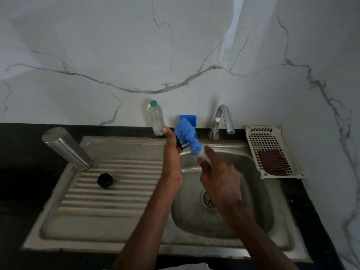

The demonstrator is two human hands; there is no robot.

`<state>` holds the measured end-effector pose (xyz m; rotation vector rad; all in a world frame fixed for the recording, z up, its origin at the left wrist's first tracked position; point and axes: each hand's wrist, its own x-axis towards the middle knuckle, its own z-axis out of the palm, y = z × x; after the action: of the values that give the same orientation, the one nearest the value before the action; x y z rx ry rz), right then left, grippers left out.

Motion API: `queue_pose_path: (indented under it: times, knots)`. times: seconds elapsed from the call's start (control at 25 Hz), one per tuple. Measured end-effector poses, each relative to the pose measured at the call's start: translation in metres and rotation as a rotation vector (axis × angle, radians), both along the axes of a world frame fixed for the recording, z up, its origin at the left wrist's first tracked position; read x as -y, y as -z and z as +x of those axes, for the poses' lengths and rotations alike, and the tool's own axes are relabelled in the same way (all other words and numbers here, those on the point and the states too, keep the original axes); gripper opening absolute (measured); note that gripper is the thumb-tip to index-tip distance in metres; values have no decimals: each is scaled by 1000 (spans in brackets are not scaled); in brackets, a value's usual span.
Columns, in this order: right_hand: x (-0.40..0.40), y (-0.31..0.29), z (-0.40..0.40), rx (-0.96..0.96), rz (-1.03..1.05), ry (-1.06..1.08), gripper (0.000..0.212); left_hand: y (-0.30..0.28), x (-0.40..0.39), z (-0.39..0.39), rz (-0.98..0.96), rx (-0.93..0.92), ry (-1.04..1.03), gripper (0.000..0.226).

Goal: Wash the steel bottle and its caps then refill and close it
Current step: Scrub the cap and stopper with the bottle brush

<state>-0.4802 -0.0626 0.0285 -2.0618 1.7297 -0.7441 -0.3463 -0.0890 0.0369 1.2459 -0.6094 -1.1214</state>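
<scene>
Head view, hands: a dark cap (180,143) is gripped by the left hand (172,162) over the basin; most of the cap is hidden behind the palm and the bristles.
Right hand (218,172): closed round the white handle of a blue brush (188,137); motion-blurred, so individual fingers are hard to make out.
Brush: its bristles are pressed against the cap.
Steel bottle (66,148): stood mouth-down at the drainboard's far-left corner, looking tilted.
Second cap (105,180): black, lying on the drainboard ribs.
Sink (120,238): steel, drain partly covered by the right forearm.
Behind: plastic bottle (156,118), tap (222,121), basket (272,151) holding a dark scrubber (273,162).
</scene>
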Motion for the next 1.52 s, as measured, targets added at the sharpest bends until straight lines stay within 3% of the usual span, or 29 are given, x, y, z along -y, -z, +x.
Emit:
queue_pose_path:
  times: [0.16, 0.24, 0.32, 0.4, 0.48, 0.6, 0.72, 1.0, 1.16, 1.28, 1.36, 1.44, 1.52]
  knots:
    - [-3, 15, -11, -12, 17, 23, 39, -5, 1, 16, -58, -213, -46, 124]
    - [-9, 26, -10, 33, 67, 29, 38, -16, 1, 11, -80, -263, -31, 103]
    - [-17, 34, -5, 215, 119, 97, 32, -29, 4, 7, -84, -278, -39, 85]
    - [-14, 34, -10, 476, 121, 222, 19, -29, 9, 15, -94, -423, -74, 84]
    - [-6, 31, -20, 561, 6, 205, 20, -24, 9, 28, -92, -620, -84, 80]
    - [-6, 17, -9, 398, -124, -37, 38, -21, 2, 23, -18, -910, -40, 61]
    - [-3, 21, -3, 436, -85, -14, 39, -16, 1, 13, 33, -1038, -25, 28]
    - [-10, 19, -12, 343, -115, -90, 39, -4, -3, 13, 112, -1055, -91, 23]
    - [-9, 24, -12, 345, -96, 9, 36, 3, 0, 15, 109, -1089, -93, 24]
    - [-10, 22, -10, 375, -44, 22, 33, 3, -1, 15, 97, -1027, -108, 23]
    - [-14, 20, -12, 281, -98, -27, 35, 4, -5, 15, 59, -842, -127, 23]
    - [-16, 16, -11, 140, -156, -87, 38, 6, -10, 14, 40, -430, -124, 23]
    - [-9, 5, -5, 84, -136, -56, 43, 7, -14, 10, 29, 5, -74, 38]
